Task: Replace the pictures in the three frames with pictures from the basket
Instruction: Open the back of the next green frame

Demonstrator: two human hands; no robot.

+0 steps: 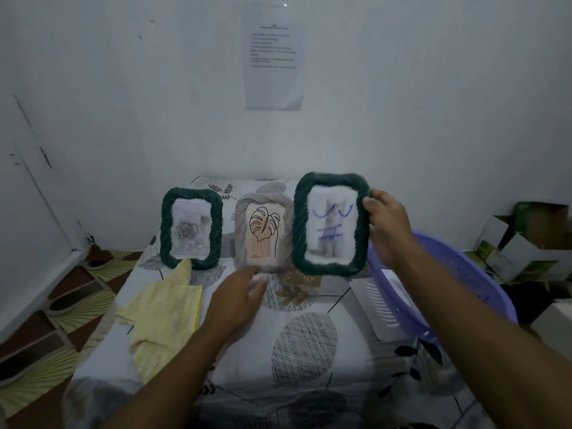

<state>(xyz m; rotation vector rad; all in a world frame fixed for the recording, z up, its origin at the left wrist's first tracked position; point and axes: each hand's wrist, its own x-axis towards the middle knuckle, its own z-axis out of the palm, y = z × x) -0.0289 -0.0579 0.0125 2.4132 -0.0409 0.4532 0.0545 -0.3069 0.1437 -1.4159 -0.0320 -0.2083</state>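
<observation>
Three rope-edged frames are in view. A dark green frame (pixel 192 228) with a grey rose picture stands at the left. A beige frame (pixel 263 232) with a leaf line drawing stands in the middle. My right hand (pixel 388 226) grips the right edge of a second dark green frame (pixel 331 224), held upright above the table, blurred, showing blue pen marks. My left hand (pixel 236 297) hovers with loose fingers just in front of the beige frame, holding nothing. The purple basket (pixel 445 274) sits at the right with white sheets (pixel 379 308) inside.
A yellow striped cloth (pixel 164 314) lies on the patterned table cover (pixel 303 342) at the left. Cardboard boxes (pixel 526 243) are stacked on the floor at the right. A printed sheet (pixel 274 57) hangs on the white wall behind.
</observation>
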